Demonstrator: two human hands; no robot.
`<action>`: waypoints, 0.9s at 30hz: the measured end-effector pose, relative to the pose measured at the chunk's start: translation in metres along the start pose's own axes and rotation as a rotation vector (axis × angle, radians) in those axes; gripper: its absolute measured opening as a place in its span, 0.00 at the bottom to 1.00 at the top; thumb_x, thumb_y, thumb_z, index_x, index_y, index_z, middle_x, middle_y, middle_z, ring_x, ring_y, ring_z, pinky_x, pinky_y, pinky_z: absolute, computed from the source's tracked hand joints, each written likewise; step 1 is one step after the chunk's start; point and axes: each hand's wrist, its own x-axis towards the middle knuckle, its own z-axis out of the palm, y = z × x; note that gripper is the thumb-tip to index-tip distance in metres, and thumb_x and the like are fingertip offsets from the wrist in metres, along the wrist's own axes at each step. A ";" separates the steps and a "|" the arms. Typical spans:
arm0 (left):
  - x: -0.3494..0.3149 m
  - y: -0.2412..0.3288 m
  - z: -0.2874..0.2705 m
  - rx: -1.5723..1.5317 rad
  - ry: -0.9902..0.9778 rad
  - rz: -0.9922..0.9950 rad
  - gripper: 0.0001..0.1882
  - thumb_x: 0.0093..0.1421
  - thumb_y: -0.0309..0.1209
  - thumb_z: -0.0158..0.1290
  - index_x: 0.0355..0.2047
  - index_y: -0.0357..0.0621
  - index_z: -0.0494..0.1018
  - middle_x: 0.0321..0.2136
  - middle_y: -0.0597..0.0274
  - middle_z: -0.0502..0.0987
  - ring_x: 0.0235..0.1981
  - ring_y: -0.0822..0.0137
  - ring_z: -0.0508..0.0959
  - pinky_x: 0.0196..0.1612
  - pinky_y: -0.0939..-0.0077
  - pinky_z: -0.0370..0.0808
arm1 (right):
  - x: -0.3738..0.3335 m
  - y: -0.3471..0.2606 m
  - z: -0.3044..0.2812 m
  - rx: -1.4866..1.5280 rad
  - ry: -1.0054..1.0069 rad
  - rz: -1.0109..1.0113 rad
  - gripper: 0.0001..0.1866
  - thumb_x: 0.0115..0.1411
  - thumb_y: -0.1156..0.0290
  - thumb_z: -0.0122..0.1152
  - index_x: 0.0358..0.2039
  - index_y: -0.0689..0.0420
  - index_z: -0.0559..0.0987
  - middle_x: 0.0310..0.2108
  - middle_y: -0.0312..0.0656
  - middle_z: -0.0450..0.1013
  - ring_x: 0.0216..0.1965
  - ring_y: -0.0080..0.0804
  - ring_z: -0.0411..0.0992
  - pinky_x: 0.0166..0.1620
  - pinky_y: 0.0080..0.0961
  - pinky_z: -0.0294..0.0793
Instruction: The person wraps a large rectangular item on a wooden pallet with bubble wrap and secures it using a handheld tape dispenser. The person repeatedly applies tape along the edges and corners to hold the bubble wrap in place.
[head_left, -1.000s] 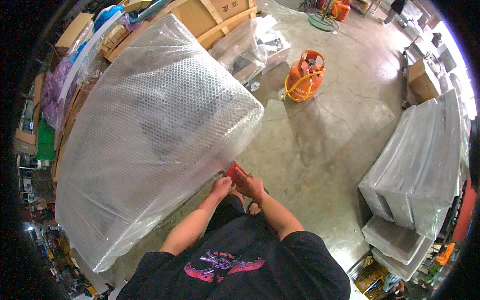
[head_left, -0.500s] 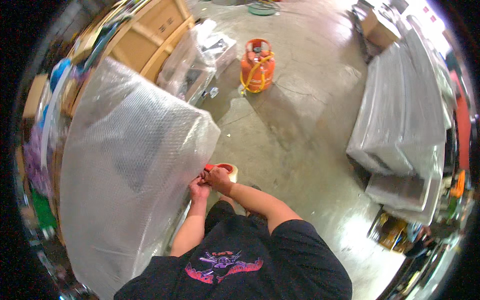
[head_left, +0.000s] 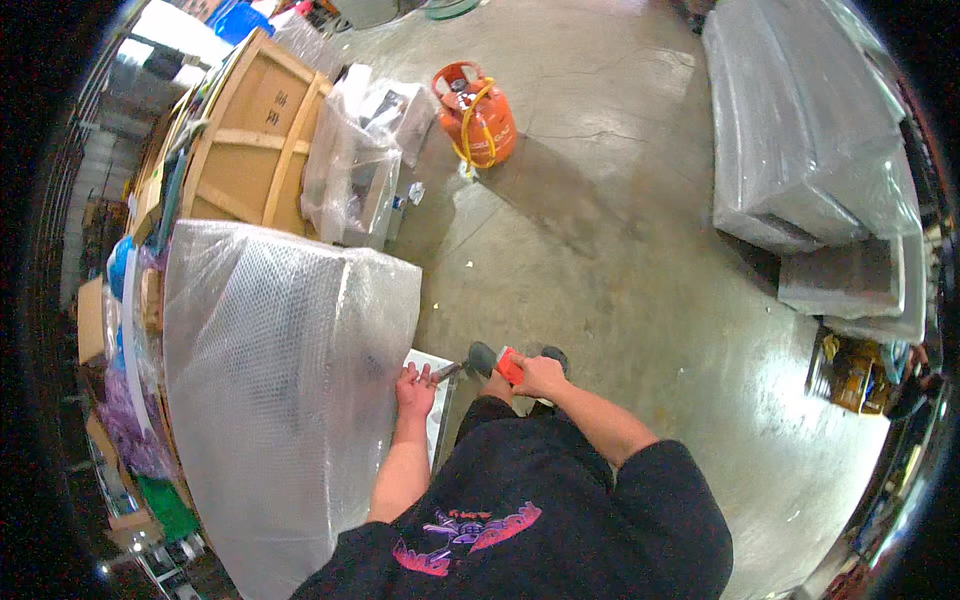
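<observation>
A tall item wrapped in clear bubble wrap (head_left: 270, 370) stands at my left side. My left hand (head_left: 415, 390) is at its right edge, palm up with fingers apart. A short dark piece (head_left: 448, 372) lies beside those fingertips; whether they touch it I cannot tell. In front of my body, my right hand (head_left: 541, 377) is closed round a red tape dispenser (head_left: 510, 366), apart from the wrap. The tape roll is mostly hidden in this view. Below my left hand shows a white panel edge (head_left: 437, 415).
An orange gas cylinder (head_left: 487, 130) with a yellow hose stands ahead on the concrete floor. A wooden crate (head_left: 250, 135) and a plastic-wrapped item (head_left: 350, 185) are beyond the bubble wrap. Large wrapped pieces (head_left: 790, 130) stand to the right.
My hands, together at the wrap's edge before, are now apart. The right one has moved right with the tape dispenser; the left has opened by the wrap. The view has turned.
</observation>
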 end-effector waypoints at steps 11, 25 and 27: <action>-0.050 -0.003 0.077 0.952 -0.316 -0.361 0.36 0.64 0.64 0.45 0.55 0.46 0.73 0.45 0.61 0.79 0.42 0.64 0.77 0.44 0.62 0.72 | -0.048 -0.029 -0.015 0.415 0.308 -0.307 0.45 0.44 0.53 0.71 0.66 0.37 0.67 0.35 0.48 0.76 0.37 0.49 0.78 0.42 0.40 0.77; -0.025 0.029 0.148 1.145 -0.318 -0.175 0.11 0.66 0.39 0.56 0.40 0.46 0.77 0.33 0.67 0.79 0.31 0.67 0.79 0.40 0.65 0.78 | -0.027 -0.040 -0.027 0.604 0.487 -0.310 0.46 0.44 0.52 0.71 0.67 0.34 0.67 0.30 0.46 0.73 0.31 0.47 0.76 0.38 0.39 0.77; -0.014 0.034 0.171 1.390 -0.295 -0.024 0.09 0.62 0.37 0.58 0.36 0.46 0.80 0.30 0.65 0.80 0.29 0.66 0.79 0.38 0.64 0.78 | -0.019 -0.040 -0.030 0.667 0.416 -0.252 0.47 0.44 0.51 0.71 0.68 0.36 0.66 0.37 0.48 0.77 0.34 0.47 0.78 0.43 0.36 0.76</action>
